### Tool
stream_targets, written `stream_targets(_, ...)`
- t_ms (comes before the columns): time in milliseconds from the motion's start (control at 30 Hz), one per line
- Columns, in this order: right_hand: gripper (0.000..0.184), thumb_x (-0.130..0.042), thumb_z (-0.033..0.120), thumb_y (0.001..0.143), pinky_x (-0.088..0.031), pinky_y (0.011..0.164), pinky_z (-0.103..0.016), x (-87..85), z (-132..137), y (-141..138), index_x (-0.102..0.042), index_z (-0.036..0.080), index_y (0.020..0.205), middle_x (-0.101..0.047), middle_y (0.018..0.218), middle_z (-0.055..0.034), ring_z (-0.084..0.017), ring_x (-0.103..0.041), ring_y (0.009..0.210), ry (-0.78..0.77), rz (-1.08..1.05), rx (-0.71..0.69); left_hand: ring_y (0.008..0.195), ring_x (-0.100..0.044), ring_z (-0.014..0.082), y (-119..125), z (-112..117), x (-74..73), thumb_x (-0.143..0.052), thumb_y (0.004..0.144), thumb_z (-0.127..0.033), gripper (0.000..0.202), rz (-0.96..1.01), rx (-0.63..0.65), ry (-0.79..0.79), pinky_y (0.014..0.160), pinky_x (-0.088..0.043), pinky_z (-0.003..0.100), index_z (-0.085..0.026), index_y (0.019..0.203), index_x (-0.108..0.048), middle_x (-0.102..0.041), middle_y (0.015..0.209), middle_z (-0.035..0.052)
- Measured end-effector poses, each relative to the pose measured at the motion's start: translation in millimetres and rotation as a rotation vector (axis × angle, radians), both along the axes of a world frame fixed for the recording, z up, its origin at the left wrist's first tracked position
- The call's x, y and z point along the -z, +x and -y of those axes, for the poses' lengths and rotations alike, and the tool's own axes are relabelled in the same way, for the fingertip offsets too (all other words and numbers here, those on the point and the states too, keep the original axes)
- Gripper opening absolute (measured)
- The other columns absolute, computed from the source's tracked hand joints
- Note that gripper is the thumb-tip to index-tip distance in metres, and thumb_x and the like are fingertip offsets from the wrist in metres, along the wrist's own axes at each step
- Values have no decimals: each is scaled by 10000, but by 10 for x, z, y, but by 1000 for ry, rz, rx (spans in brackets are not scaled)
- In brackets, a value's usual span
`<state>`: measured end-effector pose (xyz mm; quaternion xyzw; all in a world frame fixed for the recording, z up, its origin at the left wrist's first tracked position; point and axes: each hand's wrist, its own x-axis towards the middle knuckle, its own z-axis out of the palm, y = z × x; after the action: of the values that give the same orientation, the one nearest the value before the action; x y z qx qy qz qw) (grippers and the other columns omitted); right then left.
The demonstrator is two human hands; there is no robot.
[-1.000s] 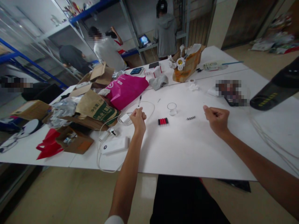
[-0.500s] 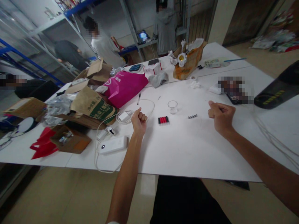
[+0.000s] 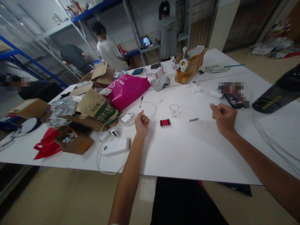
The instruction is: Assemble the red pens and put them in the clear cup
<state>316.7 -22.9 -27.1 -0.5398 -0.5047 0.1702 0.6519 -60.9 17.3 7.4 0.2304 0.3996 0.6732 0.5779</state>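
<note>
My left hand (image 3: pixel 142 123) is closed in a loose fist, with nothing visible in it. It is held above the white table beside a coiled white cable (image 3: pixel 126 119). To its right is a row of small red and black cylinders (image 3: pixel 165 123). Behind these stands a transparent cup (image 3: pixel 174 111). A short row of small silvery pieces (image 3: pixel 193 119) lies between the cup and my right hand (image 3: pixel 223 118). That hand is a closed fist too, and no object shows in it. A phone (image 3: pixel 233 100) lies just beyond it.
On the left are a white power bank (image 3: pixel 116 147), a cardboard box (image 3: pixel 74 142), a brown paper bag (image 3: pixel 97 106) and a pink bag (image 3: pixel 131 89). A dark bottle (image 3: pixel 277 93) is at the right. Several people are by shelves at the back.
The view has shifted slightly, so the table things appear a little lower and further right. Both hands stay closed in nearly the same place, and nothing on the table has moved.
</note>
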Motion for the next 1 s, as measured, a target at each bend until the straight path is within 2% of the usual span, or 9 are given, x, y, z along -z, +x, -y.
stream_targets(67,431,-855,399,956,-372,583,-332,-67,-84,182,-563,261,671,-535,618,39,-129,-453,553,3,95,91,423,-182,44,-12,10,-8,-845,924,-276,678,5,-7,-4,445,-204,253,-248,714,-201,-219,540,-130)
stream_targets(167,208,-920,226,874,-500,803,-360,-178,-335,574,-719,233,926,-766,954,-115,-168,-656,782,11,272,215,414,-204,44,-33,24,-12,-830,957,-312,661,37,-8,-13,437,-213,248,-246,698,-225,-227,536,-125)
stream_targets(267,689,-1024,284,757,-498,1002,-417,-215,-654,974,-700,162,1353,-745,1365,-267,-252,-705,1146,-94,479,299,416,-226,42,-47,30,-4,-841,961,-347,666,84,19,1,434,-216,237,-238,684,-245,-243,530,-119)
stream_targets(300,812,-1035,366,742,-462,1092,-465,-201,-751,1083,-663,143,1430,-714,1441,-287,-303,-660,1287,-152,570,308,417,-232,42,-51,31,1,-854,953,-356,669,101,28,11,432,-211,234,-235,682,-255,-248,530,-117)
stream_targets(367,947,-905,609,851,-384,1203,-548,-147,-910,1251,-555,133,1591,-621,1598,-286,-389,-534,1479,-257,720,292,416,-239,42,-59,33,10,-877,939,-367,670,134,45,31,428,-205,230,-230,680,-275,-253,532,-117)
stream_targets(500,1076,-627,872,916,-365,1217,-577,-44,-1101,1414,-487,95,1647,-586,1630,-302,-425,-529,1466,-426,871,277,417,-260,48,-80,36,7,-874,950,-337,646,193,65,56,430,-219,228,-225,673,-302,-255,531,-110)
stream_targets(700,1032,-469,966,909,-445,1078,-560,-71,-1144,1492,-646,112,1461,-720,1406,-293,-417,-645,1223,-542,1043,236,418,-262,52,-85,49,-29,-856,972,-310,614,226,67,62,433,-215,233,-222,668,-329,-250,528,-107)
stream_targets(833,963,-391,977,914,-498,952,-527,-82,-949,1522,-713,155,1301,-768,1253,-260,-412,-683,1083,-551,1133,247,422,-261,53,-83,53,-35,-852,974,-300,601,237,61,71,437,-213,237,-223,675,-336,-251,535,-107)
stream_targets(1000,1037,-415,959,932,-544,957,-519,31,-566,1517,-641,137,1522,-749,1370,-271,-437,-709,1164,-475,1074,274,418,-260,53,-93,54,-46,-832,985,-293,579,238,48,71,437,-218,236,-221,676,-349,-253,528,-107)
